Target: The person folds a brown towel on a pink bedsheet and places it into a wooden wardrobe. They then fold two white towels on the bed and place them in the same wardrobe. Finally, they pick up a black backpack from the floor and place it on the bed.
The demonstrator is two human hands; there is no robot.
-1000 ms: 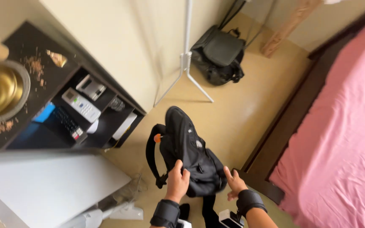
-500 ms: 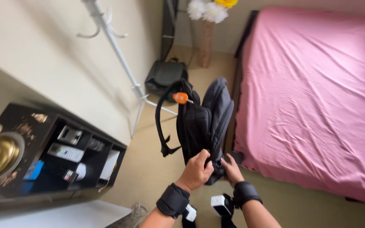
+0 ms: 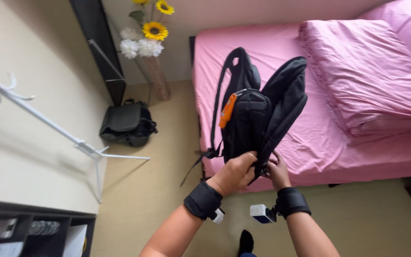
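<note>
both hands grip the black backpack [image 3: 258, 114] by its near, lower end: left hand [image 3: 234, 172] clenched on it, right hand [image 3: 278, 172] pinching beside; its long axis rises away over the pink bed [image 3: 357, 138].

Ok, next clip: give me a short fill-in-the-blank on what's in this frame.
1. Both hands, left hand and right hand, hold a black ____.
2. The backpack hangs over a bed covered in ____ sheets.
3. An ____ tag sits on the backpack's front.
4. A second black bag lies on the ____.

Missing words: backpack; pink; orange; floor
</note>
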